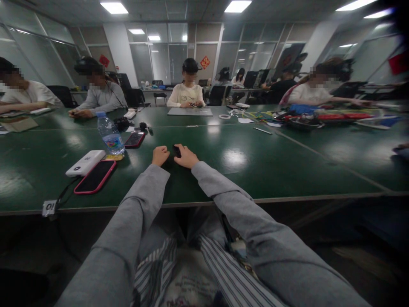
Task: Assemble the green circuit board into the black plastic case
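Note:
My right hand [186,157] rests on the green table with its thumb and fingers around a small black object [177,150]. Its kind is too small and covered to make out. Just to the left, my left hand [160,156] is closed with the fingers curled in. Whatever those fingers may hold is hidden. A narrow gap separates the two hands. Closest on the left side lies a phone with a red edge [134,140], face up.
A water bottle [110,135] stands to the left, by a white power bank [85,163] and a pink-cased phone [96,177]. A cable [64,192] runs over the table edge. Tools and cables [306,116] lie at the right. Several people sit around the table.

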`<state>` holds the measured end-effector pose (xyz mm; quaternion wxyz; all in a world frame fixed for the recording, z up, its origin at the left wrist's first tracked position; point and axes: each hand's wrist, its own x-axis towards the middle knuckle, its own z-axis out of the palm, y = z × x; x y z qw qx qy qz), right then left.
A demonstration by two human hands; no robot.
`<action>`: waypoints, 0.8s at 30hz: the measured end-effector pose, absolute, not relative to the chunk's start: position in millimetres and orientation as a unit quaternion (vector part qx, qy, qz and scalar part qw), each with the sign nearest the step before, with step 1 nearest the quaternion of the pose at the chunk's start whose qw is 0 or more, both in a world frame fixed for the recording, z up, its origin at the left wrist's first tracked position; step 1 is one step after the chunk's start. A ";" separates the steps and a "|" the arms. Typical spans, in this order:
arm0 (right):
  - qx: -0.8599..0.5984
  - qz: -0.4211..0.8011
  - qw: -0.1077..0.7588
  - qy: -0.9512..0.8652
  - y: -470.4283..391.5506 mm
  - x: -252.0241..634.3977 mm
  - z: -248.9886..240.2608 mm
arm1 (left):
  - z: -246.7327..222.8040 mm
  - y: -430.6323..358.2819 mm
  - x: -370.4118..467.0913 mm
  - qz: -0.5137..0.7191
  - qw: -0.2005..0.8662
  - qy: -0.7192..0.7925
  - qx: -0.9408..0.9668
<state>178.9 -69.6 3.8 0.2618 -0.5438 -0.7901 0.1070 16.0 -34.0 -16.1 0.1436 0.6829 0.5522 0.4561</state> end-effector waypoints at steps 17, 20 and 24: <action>-0.631 0.070 0.503 -0.586 -33.8 220.1 6.7 | -17.1 -33.7 15.9 0.474 0.158 0.560 0.661; -0.632 0.062 0.450 -0.627 -30.6 221.9 -0.1 | -17.0 -33.9 15.5 0.473 0.163 0.556 0.664; -0.626 0.041 0.400 -0.668 -32.1 221.9 -2.2 | -17.8 -33.1 15.1 0.477 0.165 0.545 0.669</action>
